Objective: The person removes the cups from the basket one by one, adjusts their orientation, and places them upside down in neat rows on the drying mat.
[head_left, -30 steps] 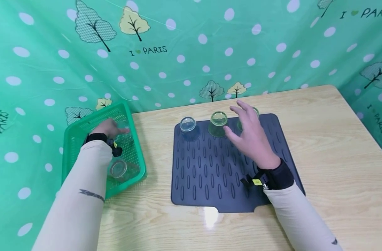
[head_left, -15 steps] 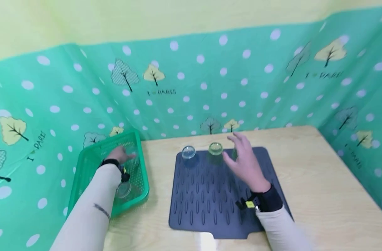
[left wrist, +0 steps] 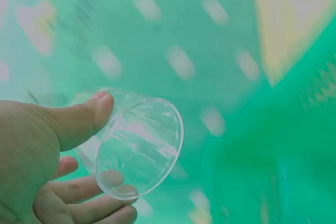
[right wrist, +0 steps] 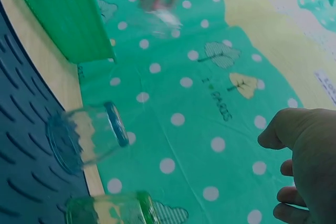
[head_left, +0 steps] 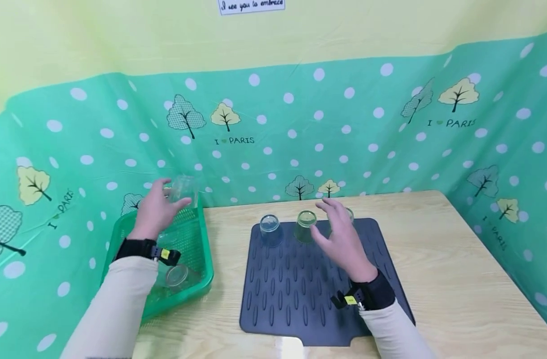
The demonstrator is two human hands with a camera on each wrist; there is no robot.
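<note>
Our left hand [head_left: 154,212] had lifted a cup [head_left: 182,190] clear of the basket [head_left: 197,259], gripping it; right hand [head_left: 340,242] hovered slack over the mat [head_left: 300,299].

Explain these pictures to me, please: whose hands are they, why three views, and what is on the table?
No machine here: a person works with bare hands and wears three cameras. The wide picture comes from a camera on the head, looking down at a wooden table. The other two come from cameras strapped to the wrists.

The left hand holds a clear glass in the air above a green basket; the left wrist view shows the thumb and fingers round it, its open mouth facing the camera. One more glass lies in the basket.

The right hand hovers open, holding nothing, over a dark ribbed mat. Along the mat's far edge stand a clear glass and a greenish one, both upside down; a third is mostly hidden behind the hand.
</note>
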